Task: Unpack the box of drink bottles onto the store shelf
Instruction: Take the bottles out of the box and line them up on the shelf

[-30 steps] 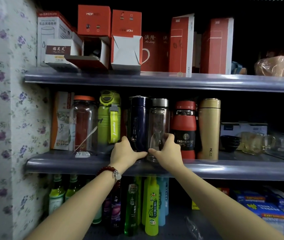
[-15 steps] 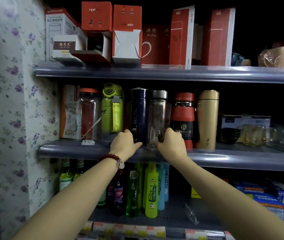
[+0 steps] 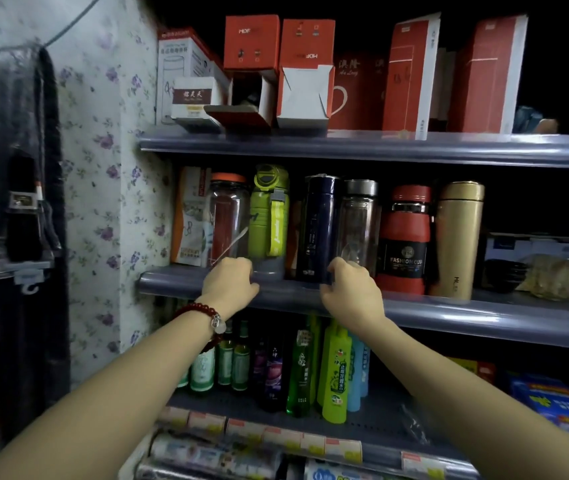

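A grey shelf unit (image 3: 414, 306) filled the view, its middle shelf carrying a row of drink bottles and its upper shelf (image 3: 380, 147) a line of red boxes (image 3: 483, 74). On the middle shelf, from the left, stood a clear jar with an orange lid (image 3: 227, 216), a green bottle (image 3: 271, 209), a dark blue bottle (image 3: 317, 226), a clear bottle with a silver cap (image 3: 359, 220), a red bottle (image 3: 404, 237) and a gold flask (image 3: 458, 237), all upright and close together. The lower shelf (image 3: 276, 408) held green and blue bottles (image 3: 335, 368). Both bare arms reached up to the front edge of the middle shelf. The left hand (image 3: 229, 282), with a red bead bracelet (image 3: 203, 315) on its wrist, had its grip curled at the foot of the green bottle, the fingers bent over toward the grey base of that bottle; whether they clasped it or only touched it could not be told, since the back of the hand hid them. The right hand (image 3: 350, 289) had its grip curled at the foot of the dark blue bottle and the clear bottle, the fingertips bent against their bases just above the shelf lip; whether it truly grasped either bottle could not be told. The two hands were apart, with the dark blue bottle standing on the shelf between them, its base just left of the right hand.
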A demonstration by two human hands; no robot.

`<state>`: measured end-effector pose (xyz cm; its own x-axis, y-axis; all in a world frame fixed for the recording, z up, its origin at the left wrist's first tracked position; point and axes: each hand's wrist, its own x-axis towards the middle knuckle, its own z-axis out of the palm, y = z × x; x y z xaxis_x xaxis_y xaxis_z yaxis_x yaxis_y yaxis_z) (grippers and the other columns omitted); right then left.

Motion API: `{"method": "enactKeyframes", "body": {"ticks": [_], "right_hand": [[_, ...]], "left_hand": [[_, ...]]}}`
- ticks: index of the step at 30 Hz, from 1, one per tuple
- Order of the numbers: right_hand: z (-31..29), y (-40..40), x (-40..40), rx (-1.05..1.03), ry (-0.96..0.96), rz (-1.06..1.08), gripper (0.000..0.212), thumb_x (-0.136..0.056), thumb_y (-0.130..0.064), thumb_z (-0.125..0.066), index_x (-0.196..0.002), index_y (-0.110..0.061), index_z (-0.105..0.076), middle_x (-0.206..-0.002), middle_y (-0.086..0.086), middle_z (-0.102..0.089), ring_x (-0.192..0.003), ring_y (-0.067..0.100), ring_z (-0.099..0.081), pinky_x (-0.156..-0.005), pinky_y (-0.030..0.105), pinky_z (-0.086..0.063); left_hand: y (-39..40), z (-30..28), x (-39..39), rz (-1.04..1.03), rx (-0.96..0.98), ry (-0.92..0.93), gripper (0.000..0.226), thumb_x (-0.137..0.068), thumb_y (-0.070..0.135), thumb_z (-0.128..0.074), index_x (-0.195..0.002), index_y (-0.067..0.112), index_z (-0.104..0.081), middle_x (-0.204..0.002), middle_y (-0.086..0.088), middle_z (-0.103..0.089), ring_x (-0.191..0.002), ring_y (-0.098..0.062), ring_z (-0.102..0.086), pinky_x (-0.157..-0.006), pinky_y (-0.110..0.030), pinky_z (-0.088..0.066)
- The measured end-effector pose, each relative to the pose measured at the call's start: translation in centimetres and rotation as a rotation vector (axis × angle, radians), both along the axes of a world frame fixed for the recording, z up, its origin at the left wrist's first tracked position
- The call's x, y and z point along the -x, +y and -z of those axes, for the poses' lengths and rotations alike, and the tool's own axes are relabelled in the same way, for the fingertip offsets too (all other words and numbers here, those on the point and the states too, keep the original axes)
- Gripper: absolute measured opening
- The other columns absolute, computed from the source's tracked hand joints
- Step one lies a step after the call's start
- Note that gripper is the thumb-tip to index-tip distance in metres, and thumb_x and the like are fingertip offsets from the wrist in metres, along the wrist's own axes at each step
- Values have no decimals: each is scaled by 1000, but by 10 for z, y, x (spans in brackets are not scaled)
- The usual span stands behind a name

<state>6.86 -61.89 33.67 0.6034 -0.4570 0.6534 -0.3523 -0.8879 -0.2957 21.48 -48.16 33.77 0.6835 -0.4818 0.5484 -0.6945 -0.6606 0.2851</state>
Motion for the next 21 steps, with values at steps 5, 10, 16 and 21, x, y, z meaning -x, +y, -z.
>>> {"method": "enactKeyframes", "body": {"ticks": [5, 10, 16, 21], "right_hand": [[-3, 27, -24, 46, 13, -63, 26, -90, -21, -58, -113, -9, -56, -108, 9, -60, -97, 29, -59, -72, 36, -49], [-5, 53, -54, 39, 31, -36, 22, -91, -18, -56, -109, -6, -54, -103, 10, -58, -94, 30, -58, -66, 33, -44], [-5, 70, -86, -71, -21, 23, 22, -91, -20, -59, -103, -7, -46, -107, 12, -55, -89, 25, -50, -68, 30, -36], [-2, 71, -107, -184, -97, 58, 62, -88, -26, -65, -135, -2, -34, -127, 15, -48, -116, 32, -51, -86, 35, -46]], "left_hand": [[26, -4, -30, -19, 50, 2, 21, -85, 27, -61, -98, 12, -66, -100, -11, -67, -91, -30, -63, -76, -39, -55], [46, -8, -63, 5, 12, -7, 22, -84, 28, -62, -99, 12, -65, -101, -10, -66, -92, -29, -63, -77, -40, -55], [55, -12, -93, 55, 72, -6, 28, -86, 35, -62, -99, 10, -58, -98, -12, -66, -88, -30, -64, -67, -35, -52], [47, -12, -113, 144, 134, 130, 60, -82, 46, -64, -120, 7, -41, -104, -13, -64, -91, -31, -63, -72, -38, -53]]}}
